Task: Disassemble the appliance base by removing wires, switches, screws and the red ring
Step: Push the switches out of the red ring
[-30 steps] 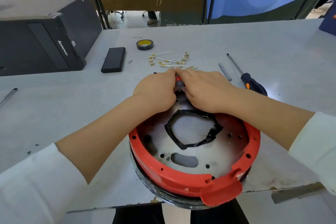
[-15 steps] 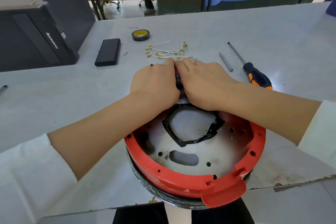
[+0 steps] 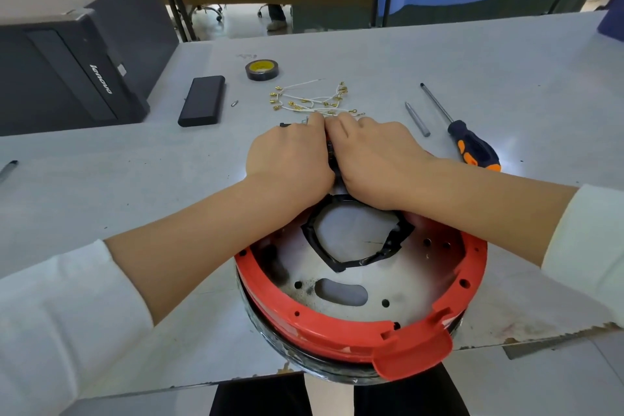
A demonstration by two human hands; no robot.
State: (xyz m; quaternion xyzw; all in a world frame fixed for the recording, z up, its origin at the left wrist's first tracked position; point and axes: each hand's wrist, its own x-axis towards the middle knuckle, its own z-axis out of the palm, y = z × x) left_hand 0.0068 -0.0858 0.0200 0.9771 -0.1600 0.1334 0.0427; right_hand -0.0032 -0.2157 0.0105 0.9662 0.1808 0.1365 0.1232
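Note:
The appliance base [image 3: 354,284] lies upside down at the table's near edge, a metal plate with a black-taped centre hole. A red ring [image 3: 324,331] runs around its rim, with a tab at the front right. My left hand [image 3: 290,159] and my right hand [image 3: 374,159] meet at the base's far rim, fingers curled over a small dark part [image 3: 331,155] wedged between them. That part is mostly hidden. Removed white wires with brass terminals [image 3: 314,100] lie just beyond my fingertips.
A black-and-orange screwdriver [image 3: 472,145] and a metal bit [image 3: 417,119] lie to the right. A tape roll [image 3: 262,69], a black case [image 3: 202,100] and a tiny screw [image 3: 234,103] sit further back. A black computer tower [image 3: 77,67] stands at the left.
Both hands have stayed pressed together at the far rim of the base. Only the head camera has shifted slightly.

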